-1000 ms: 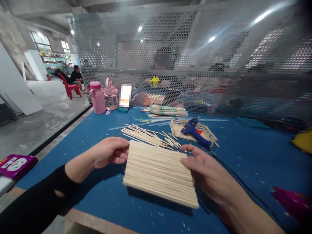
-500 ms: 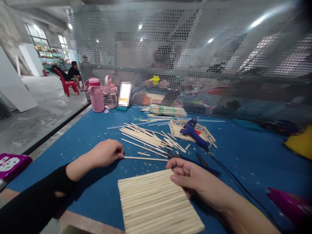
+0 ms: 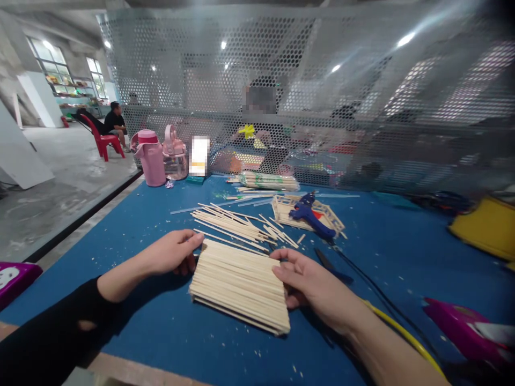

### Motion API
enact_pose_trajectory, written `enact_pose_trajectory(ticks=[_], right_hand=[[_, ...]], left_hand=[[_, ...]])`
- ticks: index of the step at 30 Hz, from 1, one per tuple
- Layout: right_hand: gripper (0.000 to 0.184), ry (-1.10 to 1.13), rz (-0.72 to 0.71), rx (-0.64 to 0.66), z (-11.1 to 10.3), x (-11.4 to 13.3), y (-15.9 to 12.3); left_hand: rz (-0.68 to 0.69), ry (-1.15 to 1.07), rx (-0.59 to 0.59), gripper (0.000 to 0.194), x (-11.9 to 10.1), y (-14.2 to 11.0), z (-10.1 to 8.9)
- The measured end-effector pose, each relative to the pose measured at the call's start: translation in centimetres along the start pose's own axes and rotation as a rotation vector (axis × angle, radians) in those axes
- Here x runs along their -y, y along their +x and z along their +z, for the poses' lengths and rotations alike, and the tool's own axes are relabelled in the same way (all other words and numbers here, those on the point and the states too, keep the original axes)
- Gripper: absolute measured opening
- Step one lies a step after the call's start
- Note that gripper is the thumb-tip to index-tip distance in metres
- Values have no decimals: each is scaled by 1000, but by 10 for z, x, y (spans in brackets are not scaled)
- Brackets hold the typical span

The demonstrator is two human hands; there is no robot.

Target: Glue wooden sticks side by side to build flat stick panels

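A panel of thin wooden sticks (image 3: 239,287) laid side by side is in front of me, tilted, its near edge showing more than one layer. My right hand (image 3: 303,279) grips its right edge, thumb on top and fingers beneath. At the far left corner, the thumb and fingers of my left hand (image 3: 175,253) pinch the panel. Whether a single loose stick lies along the far edge is hidden. Just beyond, a pile of loose wooden sticks (image 3: 229,222) lies on the blue tabletop (image 3: 132,246).
A blue glue gun (image 3: 311,217) rests on a small stick-built frame (image 3: 284,212). Pliers (image 3: 333,268) lie right of my right hand. Behind are bagged sticks (image 3: 267,181), a pink thermos (image 3: 151,161), a bottle (image 3: 175,158) and a perforated metal screen (image 3: 217,96), with a person beyond.
The panel has turned and moved away from me, its near edge now showing. My left hand has gone from the end of a single stick to the panel's corner.
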State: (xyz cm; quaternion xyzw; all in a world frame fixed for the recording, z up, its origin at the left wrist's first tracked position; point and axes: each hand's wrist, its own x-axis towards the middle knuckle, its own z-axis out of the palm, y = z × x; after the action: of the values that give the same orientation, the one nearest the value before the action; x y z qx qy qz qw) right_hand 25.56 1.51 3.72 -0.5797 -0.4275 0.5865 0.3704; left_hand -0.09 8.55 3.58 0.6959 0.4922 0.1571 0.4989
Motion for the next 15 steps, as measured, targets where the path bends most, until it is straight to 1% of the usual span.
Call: enact_pose_trajectory(ticks=[1, 2, 3, 6, 7, 8, 9, 11, 12, 13, 15], right_hand=[[31, -25, -13, -7, 1, 0, 0], [31, -37, -33, -11, 2, -1, -1], [31, -40, -60, -14, 3, 0, -1], [33, -18, -177, -6, 4, 3, -4], [34, -4, -221, -5, 4, 4, -5], [36, 9, -262, -11, 3, 6, -7], [38, 19, -301, -28, 3, 7, -8], [40, 28, -366, -76, 1, 8, -11], [40, 22, -392, -102, 1, 9, -12], [40, 8, -413, -127, 1, 9, -13], [37, -44, -450, -171, 1, 8, -15]], left_hand=[[-3, -24, 10, 39, -1, -1, 3], [4, -32, -7, 36, -1, -1, 5], [18, -34, -47, 31, -1, 0, 6], [106, -77, -239, 13, 0, 1, 4], [138, -116, -275, 10, -1, 2, 2], [164, -164, -273, 10, -1, 1, 0], [183, -218, -235, 13, -2, 0, -1], [222, -305, -120, 23, -5, -3, -2], [253, -325, -87, 28, -7, -5, -1], [292, -331, -84, 32, -8, -7, 0], [366, -325, -142, 33, -9, -11, 3]])
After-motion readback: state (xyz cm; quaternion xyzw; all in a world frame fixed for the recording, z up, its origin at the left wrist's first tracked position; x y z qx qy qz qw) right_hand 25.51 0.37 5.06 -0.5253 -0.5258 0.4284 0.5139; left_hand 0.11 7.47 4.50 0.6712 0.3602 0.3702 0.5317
